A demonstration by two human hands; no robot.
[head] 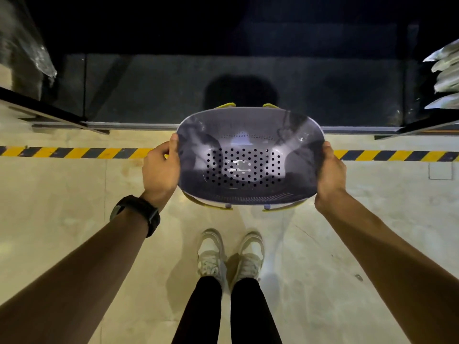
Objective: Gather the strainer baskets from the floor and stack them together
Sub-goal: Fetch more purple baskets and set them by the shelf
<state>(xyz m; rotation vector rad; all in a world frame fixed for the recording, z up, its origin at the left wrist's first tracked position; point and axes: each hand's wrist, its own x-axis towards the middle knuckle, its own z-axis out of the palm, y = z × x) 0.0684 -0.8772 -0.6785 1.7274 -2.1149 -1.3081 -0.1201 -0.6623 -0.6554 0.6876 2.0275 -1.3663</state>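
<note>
A pale lilac oval strainer basket [249,155] with round holes in its base is held in the air in front of me, open side up. Yellow edges of another basket [224,105] show under its rim at the far and near sides, so it seems nested in a stack. My left hand [161,170] grips the left end of the rim, thumb on the edge. Gripping the right end is my right hand [330,175]. No basket lies on the visible floor.
I stand on a pale floor [74,194], my white shoes [231,254] below the basket. A yellow-and-black hazard stripe [74,153] crosses the floor. Beyond it lies a dark recessed area [149,90]. Wrapped goods sit at the left [24,45] and right [444,75] edges.
</note>
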